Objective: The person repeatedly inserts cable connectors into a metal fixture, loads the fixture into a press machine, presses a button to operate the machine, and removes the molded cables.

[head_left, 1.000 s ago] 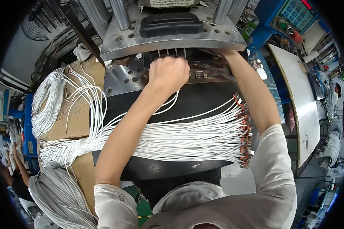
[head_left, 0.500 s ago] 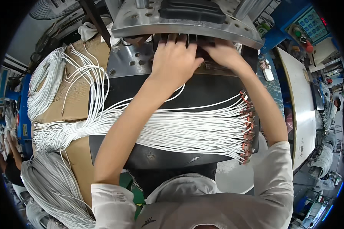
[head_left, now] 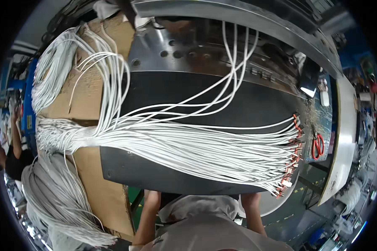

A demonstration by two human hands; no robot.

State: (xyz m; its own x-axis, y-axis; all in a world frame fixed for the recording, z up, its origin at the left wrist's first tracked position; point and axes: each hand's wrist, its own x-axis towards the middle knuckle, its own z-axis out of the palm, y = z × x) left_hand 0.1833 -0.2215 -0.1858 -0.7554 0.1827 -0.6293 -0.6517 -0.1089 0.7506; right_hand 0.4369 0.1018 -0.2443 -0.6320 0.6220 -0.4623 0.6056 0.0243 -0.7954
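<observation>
The left hand [head_left: 152,197] and the right hand [head_left: 250,200] are seen well apart at the near edge of a black board [head_left: 155,88]. The fingers of both are hidden at or below that edge, so it cannot be told whether they are spread, closed or wrapped around anything.

Just beyond the fingers, a bundle of white cables [head_left: 205,150] is laid across the board. It is gathered to the far left of the left fingers, and its cables are fanned out toward the right, where they are tipped with orange-red ends [head_left: 296,144] beyond and to the right of the right fingers. Four cables [head_left: 235,46] are led away from the fingers and run under the upper metal plate [head_left: 247,16] of a press; their tips are hidden there.

To the left of the left fingers, a sheet of cardboard [head_left: 96,167] is partly covered by cables, with a looped hank [head_left: 56,75] set farther off and a greyish bundle [head_left: 56,188] nearer. Red-handled scissors [head_left: 318,145] are placed beyond and to the right of the right fingers.
</observation>
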